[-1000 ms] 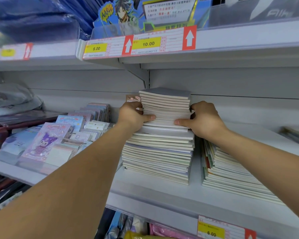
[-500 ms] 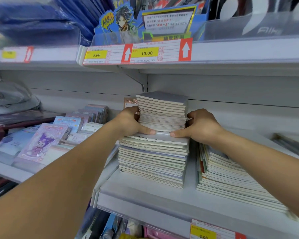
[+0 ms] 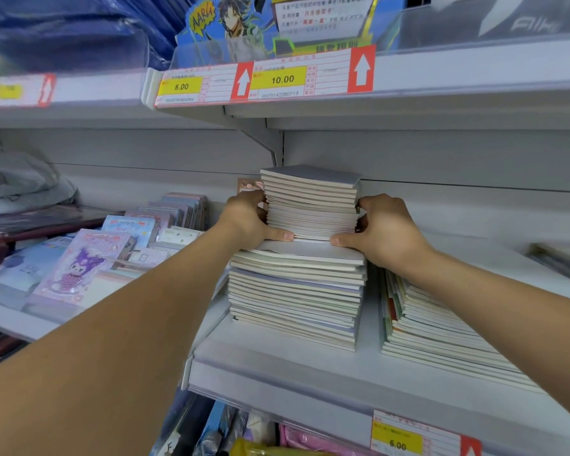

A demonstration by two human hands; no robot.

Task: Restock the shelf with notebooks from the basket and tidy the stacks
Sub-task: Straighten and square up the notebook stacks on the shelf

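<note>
Grey shelf [image 3: 277, 360], left hand [image 3: 249, 222] and right hand [image 3: 384, 230] gripping upper notebook stack [image 3: 311, 205]

Grey metal shelf [image 3: 277, 360], price label [image 3: 405, 439] marked 6.00 on its front edge. Directly on it: tall stack of notebooks [image 3: 297, 291] in the middle, lower, slanting stack [image 3: 441, 330] just to the right, apart from the first. Adjoining shelf [image 3: 10, 320] to the left, with packaged notepads [image 3: 76, 268] in rows.
</note>
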